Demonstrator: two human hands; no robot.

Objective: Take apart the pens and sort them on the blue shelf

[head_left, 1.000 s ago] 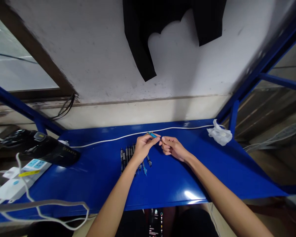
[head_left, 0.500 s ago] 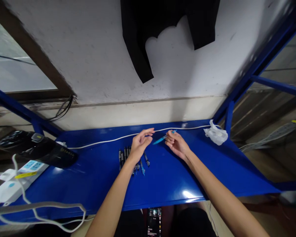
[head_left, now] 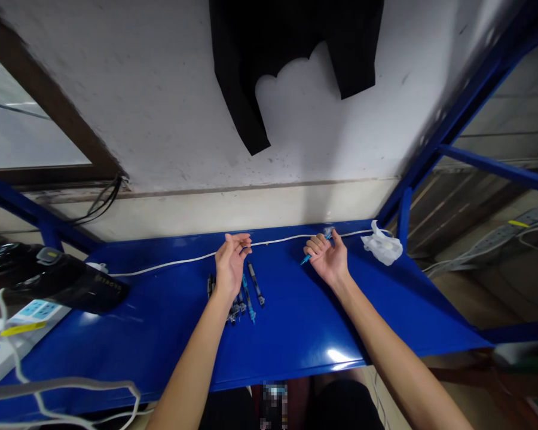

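Note:
My right hand (head_left: 326,255) is closed around a light blue pen (head_left: 305,259), whose tip sticks out to the left and whose other end shows above the fingers. Over the pens is my left hand (head_left: 232,263), holding nothing, its fingers apart and pointing right. Below and beside it, several dark pens (head_left: 237,309) lie in a row on the blue table (head_left: 287,334). Another light blue pen (head_left: 249,301) rests at their right side, and a dark pen (head_left: 256,285) lies a little apart, farthest right. My left hand hides part of the row.
A black bottle (head_left: 89,286) lies at the left, by a white power strip (head_left: 22,334) and loose white cables. A white cord (head_left: 174,263) runs along the table's back. Crumpled white tissue (head_left: 382,243) sits at the back right. A phone (head_left: 273,406) is below the front edge.
My right hand has turned palm up, and the blue pen in it has swung to a new angle. The left hand has shifted left relative to the pens, uncovering more of the rightmost ones. The view has shifted slightly.

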